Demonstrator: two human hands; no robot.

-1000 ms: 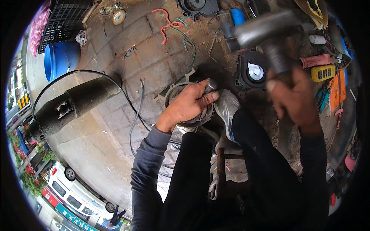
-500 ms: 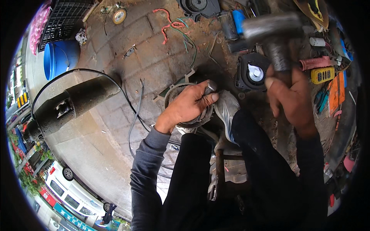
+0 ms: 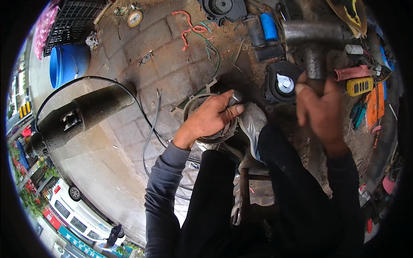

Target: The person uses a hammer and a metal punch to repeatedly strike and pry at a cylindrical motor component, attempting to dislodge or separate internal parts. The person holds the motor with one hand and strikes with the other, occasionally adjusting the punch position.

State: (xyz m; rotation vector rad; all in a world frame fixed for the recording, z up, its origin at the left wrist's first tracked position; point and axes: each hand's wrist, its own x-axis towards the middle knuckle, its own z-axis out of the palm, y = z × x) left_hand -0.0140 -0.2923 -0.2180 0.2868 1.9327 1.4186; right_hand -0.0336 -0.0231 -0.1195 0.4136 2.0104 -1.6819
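Note:
My left hand (image 3: 208, 115) is wrapped round a thick steel chisel-like rod (image 3: 235, 97). Its blunt upper end sticks out between thumb and fingers, while its lower end is hidden. Beneath that hand lies a round metal housing (image 3: 187, 110), which looks like part of a motor, close to my shoe (image 3: 253, 124). To the right, my right hand (image 3: 320, 107) grips the handle of a hammer (image 3: 314, 34), somewhat blurred. The heavy hammer head is raised, apart from the rod.
A black cable (image 3: 129, 92) loops across the paving on the left, near a blue bucket (image 3: 66, 64). Two black fan covers (image 3: 220, 6) (image 3: 275, 92) lie ahead. A yellow box with buttons (image 3: 360, 86), orange-handled items (image 3: 375, 105) and scattered tools line the right side.
My right hand and the hammer have shifted slightly; the hammer head now sits a little further right and shows less blur. My left hand keeps its hold on the rod.

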